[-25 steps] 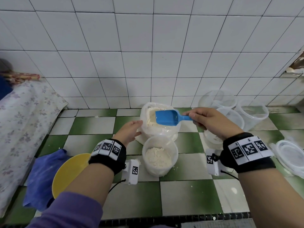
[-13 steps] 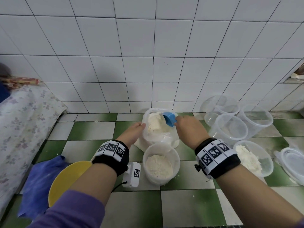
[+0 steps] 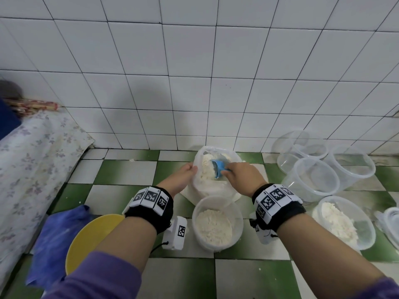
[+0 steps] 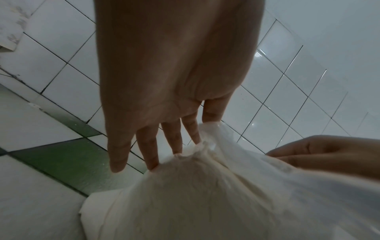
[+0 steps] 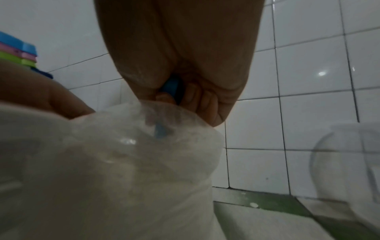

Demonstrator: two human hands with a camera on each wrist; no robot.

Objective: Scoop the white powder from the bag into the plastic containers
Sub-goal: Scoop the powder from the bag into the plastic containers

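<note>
I saw a counter of green and white tiles against a white tiled wall. At the far left lay a flowered cloth, then a blue cloth and a yellow bowl near my left forearm. My left hand reached forward with straight fingers that touched the gathered rim of the bag; it did not curl around it. The bag stood in the middle, open, with white powder inside. Just in front of it stood a plastic container partly filled with powder. My right hand gripped the handle of the blue scoop, whose bowl was dipped into the bag. To the right stood empty containers and one more filled container.
</note>
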